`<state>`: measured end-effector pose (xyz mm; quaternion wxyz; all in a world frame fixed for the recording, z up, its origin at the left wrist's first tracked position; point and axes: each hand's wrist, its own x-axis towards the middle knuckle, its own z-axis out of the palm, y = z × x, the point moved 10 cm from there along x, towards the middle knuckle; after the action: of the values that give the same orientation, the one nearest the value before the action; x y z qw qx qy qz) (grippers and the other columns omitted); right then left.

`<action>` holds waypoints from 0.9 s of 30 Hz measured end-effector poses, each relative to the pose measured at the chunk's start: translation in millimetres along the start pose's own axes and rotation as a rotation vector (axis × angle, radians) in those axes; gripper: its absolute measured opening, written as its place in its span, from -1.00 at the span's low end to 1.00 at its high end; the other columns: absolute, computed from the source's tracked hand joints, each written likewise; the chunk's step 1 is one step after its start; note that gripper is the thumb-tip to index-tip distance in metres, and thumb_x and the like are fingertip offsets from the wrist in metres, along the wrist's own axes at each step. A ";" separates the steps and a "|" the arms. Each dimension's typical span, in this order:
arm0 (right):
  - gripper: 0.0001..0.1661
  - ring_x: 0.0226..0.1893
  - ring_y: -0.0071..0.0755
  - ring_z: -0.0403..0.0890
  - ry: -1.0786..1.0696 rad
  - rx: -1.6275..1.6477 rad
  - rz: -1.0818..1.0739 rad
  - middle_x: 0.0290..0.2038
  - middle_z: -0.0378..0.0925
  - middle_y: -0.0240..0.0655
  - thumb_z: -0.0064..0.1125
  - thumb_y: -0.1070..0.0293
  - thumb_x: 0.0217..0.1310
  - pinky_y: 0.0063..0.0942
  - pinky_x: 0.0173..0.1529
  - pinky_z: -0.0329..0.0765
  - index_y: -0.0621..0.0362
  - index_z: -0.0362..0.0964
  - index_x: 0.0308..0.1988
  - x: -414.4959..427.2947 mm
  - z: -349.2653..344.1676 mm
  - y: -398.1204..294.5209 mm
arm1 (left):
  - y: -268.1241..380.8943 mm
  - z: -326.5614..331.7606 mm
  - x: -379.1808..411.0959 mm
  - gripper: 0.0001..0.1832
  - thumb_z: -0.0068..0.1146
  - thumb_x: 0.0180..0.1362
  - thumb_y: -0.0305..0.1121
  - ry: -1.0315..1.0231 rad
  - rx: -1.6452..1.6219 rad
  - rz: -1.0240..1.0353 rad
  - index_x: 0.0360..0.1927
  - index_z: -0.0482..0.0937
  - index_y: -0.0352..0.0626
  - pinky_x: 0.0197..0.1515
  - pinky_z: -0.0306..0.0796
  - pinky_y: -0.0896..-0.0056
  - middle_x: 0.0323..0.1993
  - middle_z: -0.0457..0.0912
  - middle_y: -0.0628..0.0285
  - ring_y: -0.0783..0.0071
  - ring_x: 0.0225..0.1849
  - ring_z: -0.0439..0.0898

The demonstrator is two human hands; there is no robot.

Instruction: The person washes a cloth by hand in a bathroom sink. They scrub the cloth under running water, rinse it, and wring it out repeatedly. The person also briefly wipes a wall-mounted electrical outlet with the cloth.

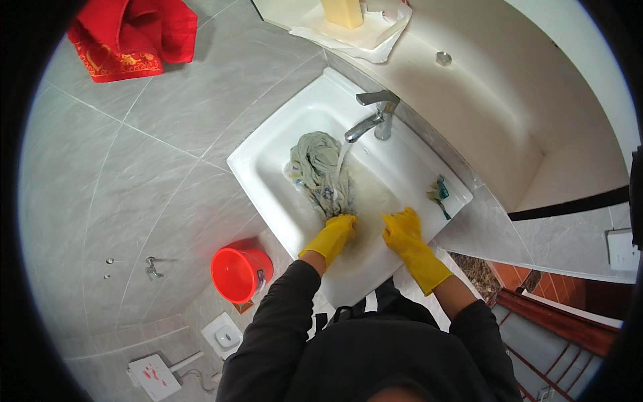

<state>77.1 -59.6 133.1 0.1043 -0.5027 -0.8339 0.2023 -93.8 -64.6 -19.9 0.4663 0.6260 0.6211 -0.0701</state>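
Water runs from a chrome faucet (365, 126) into a white ceramic sink (281, 221) holding cloudy water. A wet grey-green cloth (317, 153) with a patterned part lies bunched under the stream. My left hand (337, 235), in a yellow rubber glove, grips the near end of this cloth. To its right, my right hand (403, 228), gloved the same way, hovers over the basin with the fingers curled; whether anything is inside them is hidden. A small crumpled green item (438, 195) sits on the sink's right ledge.
A red bucket (235, 275) stands on the floor left of the sink. A red towel (135, 42) hangs on the grey tiled wall (166, 115). Behind the faucet, a recessed shelf (402, 75) holds a yellow block-like object (344, 14) on white paper. A squat toilet (224, 335) lies lower left.
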 end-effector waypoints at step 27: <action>-0.56 -0.14 -0.17 0.70 0.070 1.140 -0.194 -0.01 0.65 -0.16 0.26 0.36 0.27 -0.35 0.03 0.61 0.19 0.49 0.13 82.8 -88.1 -86.5 | 122.7 -264.5 -240.5 -0.74 0.13 0.04 -0.71 0.373 -1.164 0.828 -0.27 0.56 -0.09 0.02 0.43 0.49 0.03 0.58 0.23 0.42 -0.01 0.54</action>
<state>2.3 -1.8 247.8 0.4043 -0.2947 -0.6315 0.5924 -172.9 -33.1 348.4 0.5981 0.4620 0.3396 0.5599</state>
